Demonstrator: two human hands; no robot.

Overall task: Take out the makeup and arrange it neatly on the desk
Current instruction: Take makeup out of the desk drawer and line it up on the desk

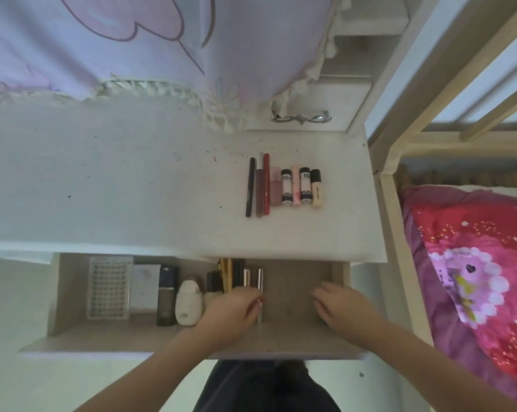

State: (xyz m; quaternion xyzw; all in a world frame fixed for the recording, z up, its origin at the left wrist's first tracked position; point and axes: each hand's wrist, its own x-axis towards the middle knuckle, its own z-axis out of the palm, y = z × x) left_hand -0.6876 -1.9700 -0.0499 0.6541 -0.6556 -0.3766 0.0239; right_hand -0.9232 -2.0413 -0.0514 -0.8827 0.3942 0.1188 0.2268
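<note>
Several makeup items lie in a tidy row on the white desk (162,179): a black pencil (250,187), a brown gloss tube (259,185), a red pencil (266,184), short tubes (286,187) and a beige concealer (316,187). Below it the drawer (299,340) stands pulled out. My left hand (232,309) reaches into its middle and pinches a slim silver tube (260,281) that lies beside gold pencils (226,275). Over the bare right part of the drawer floor, my right hand (340,304) holds nothing, its fingers loosely bent downward.
The drawer's left part holds a clear grid tray (110,288), a white box (144,286), a dark bottle (166,292) and a white oval case (188,301). A lilac cloth (132,40) hangs over the desk's back. A bed frame (391,233) with pink bedding (474,263) stands close on the right.
</note>
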